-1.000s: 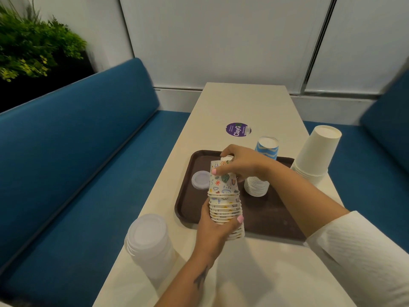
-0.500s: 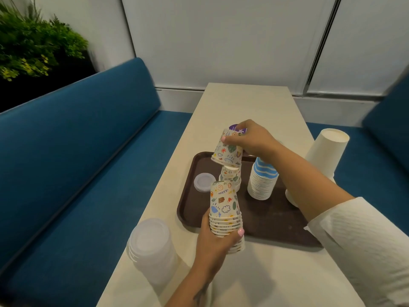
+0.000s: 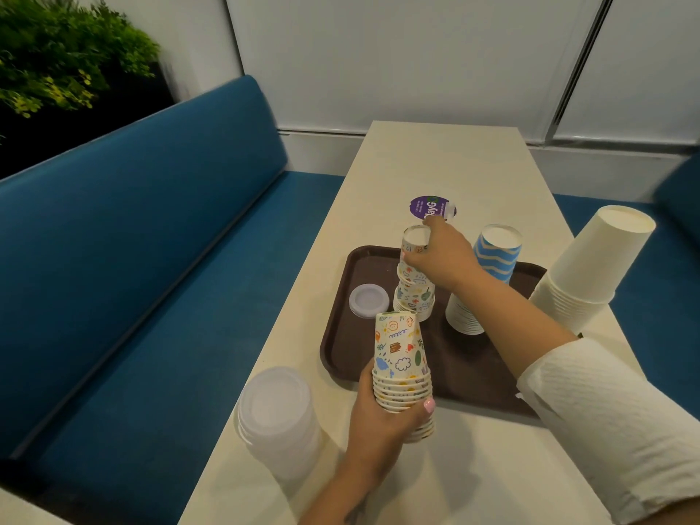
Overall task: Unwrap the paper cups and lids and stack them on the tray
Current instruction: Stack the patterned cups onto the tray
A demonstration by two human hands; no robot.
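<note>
On the brown tray [image 3: 341, 335], a short stack of patterned cups [image 3: 413, 297] is stood upside down, and its top cup is grasped by the right hand [image 3: 441, 255]. Just in front of the tray, a second stack of patterned cups [image 3: 401, 373] is held in the curled left hand [image 3: 382, 414]. A small lid [image 3: 368, 300] and a blue-striped cup stack [image 3: 481, 282] are also placed on the tray, while a stack of clear lids [image 3: 274, 414] and a white cup stack [image 3: 591, 267] are left on the table [image 3: 435, 164] beside it.

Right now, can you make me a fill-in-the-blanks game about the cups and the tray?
1. The left hand holds a stack of ____ cups.
2. The tray is ____ in colour.
3. The right hand sets a doodle cup on the small stack standing on the ____.
4. The cups beside it have blue and white ____.

Missing words: doodle; brown; tray; waves
</note>
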